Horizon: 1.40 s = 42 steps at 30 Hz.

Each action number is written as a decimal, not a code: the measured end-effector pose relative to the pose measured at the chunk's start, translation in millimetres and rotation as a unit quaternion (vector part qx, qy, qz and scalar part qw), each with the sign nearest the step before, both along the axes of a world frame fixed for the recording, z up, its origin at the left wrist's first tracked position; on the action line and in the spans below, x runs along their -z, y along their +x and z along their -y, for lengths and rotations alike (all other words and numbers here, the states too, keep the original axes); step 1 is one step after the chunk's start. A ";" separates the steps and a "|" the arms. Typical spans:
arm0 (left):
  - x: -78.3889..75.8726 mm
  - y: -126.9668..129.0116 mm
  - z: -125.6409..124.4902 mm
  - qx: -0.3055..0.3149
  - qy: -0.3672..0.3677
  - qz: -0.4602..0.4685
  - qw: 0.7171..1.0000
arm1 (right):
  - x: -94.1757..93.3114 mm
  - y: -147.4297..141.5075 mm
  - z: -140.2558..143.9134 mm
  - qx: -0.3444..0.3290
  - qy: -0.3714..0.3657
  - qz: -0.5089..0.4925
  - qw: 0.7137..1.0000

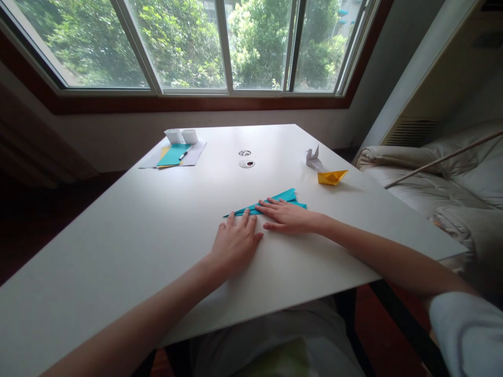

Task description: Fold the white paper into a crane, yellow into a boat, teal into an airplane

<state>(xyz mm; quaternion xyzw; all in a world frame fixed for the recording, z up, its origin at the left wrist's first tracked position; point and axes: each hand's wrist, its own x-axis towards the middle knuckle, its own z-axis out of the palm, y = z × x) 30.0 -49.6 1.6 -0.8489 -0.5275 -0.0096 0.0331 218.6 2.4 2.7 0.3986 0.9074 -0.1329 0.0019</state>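
Teal folded paper (275, 201), yellow paper boat (332, 177), white paper crane (312, 156), white table (157, 220)

White table (118, 230), centre and left of frame, daylight glare on its top. Wide window (188, 47) across the top, white frames, green trees (259, 36) outside. Dark red sill beneath, pale wall (118, 136) below that. Cream bedding (440, 173) at right. Dark floor (23, 220) at left.

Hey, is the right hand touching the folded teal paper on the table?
Touching. The head view shows the right hand lying flat with its fingers overlapping the folded teal paper, no gap visible between them.
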 end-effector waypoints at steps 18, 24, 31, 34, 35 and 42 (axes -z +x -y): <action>-4.8 0.2 1.7 -0.051 -0.034 -0.041 0.997 | -9.6 11.6 4.5 0.071 -0.054 0.036 0.995; -5.3 -2.1 2.1 -0.025 0.002 -0.046 0.999 | -13.4 44.8 2.3 0.139 -0.094 0.076 0.983; -16.1 -18.5 -14.0 -0.031 0.006 -0.017 0.999 | -8.0 46.0 0.9 0.116 -0.025 0.059 0.991; -20.0 -24.6 -20.9 -0.023 0.022 0.014 0.999 | -7.1 43.2 -0.2 0.100 0.024 0.039 0.994; -20.6 -25.7 -22.3 -0.016 0.038 0.019 0.999 | -7.1 42.7 -0.6 0.093 0.036 0.033 0.994; -20.4 -29.9 -31.7 0.062 0.136 0.001 0.989 | -7.8 56.8 -10.5 0.024 0.048 -0.040 0.998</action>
